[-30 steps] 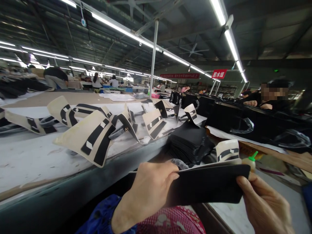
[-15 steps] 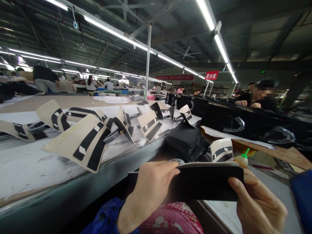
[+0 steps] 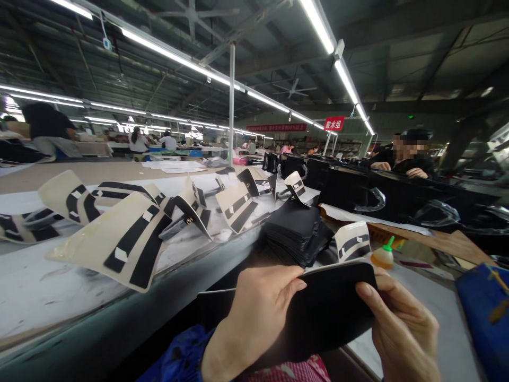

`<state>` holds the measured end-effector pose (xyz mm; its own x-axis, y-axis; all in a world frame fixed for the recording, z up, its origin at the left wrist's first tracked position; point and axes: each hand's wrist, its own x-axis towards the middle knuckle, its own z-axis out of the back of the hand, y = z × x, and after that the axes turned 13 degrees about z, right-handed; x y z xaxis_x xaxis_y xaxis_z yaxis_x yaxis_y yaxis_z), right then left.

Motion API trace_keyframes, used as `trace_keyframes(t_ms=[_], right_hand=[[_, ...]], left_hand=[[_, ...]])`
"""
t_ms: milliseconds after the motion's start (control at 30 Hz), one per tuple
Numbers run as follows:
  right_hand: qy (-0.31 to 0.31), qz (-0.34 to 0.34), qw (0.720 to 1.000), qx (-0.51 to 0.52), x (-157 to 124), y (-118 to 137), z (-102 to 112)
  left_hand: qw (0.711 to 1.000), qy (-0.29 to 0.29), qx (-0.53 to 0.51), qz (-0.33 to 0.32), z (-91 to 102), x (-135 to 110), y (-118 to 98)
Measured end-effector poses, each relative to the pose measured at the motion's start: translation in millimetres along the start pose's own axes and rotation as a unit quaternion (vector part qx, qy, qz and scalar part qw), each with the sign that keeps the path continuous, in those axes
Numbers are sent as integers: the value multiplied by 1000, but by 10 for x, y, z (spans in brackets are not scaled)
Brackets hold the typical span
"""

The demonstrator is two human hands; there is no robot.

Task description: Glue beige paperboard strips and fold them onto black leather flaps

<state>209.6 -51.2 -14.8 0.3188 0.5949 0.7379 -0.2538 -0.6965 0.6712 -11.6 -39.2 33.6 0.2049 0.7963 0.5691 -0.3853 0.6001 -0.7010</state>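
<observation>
A black flat panel [image 3: 330, 313] with a pale upper edge is held in front of me, its right end tilted upward. My left hand [image 3: 258, 313] pinches its top edge near the middle, fingers closed over the far side. At the right end my right hand [image 3: 401, 318] grips the corner, thumb on the black face and fingers behind. Just beyond stand a cream piece with black strips [image 3: 353, 241] and a glue bottle [image 3: 384, 253] with a green nozzle. The panel's far face is mostly hidden.
Several cream pieces with black strips [image 3: 119, 239] stand bent on the paper-covered table [image 3: 79, 286] at left. A stack of black sheets [image 3: 296, 228] lies ahead. Black bags [image 3: 358, 185] line the right, with a co-worker [image 3: 409, 154] behind them. A blue item [image 3: 483, 307] is at far right.
The panel has tilted, its right end higher, and shows more of its black face. My right hand has shifted left in view, nearer my left hand. The whole view has turned slightly.
</observation>
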Motion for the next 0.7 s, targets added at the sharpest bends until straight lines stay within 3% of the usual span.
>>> trace_keyframes(t_ms=[433, 700], right_hand=[[29, 14, 998, -49, 24, 230, -172], [40, 35, 998, 21, 107, 269, -186]], left_hand=[[988, -71, 55, -129, -183, -15, 0], [998, 5, -24, -64, -86, -44, 15]])
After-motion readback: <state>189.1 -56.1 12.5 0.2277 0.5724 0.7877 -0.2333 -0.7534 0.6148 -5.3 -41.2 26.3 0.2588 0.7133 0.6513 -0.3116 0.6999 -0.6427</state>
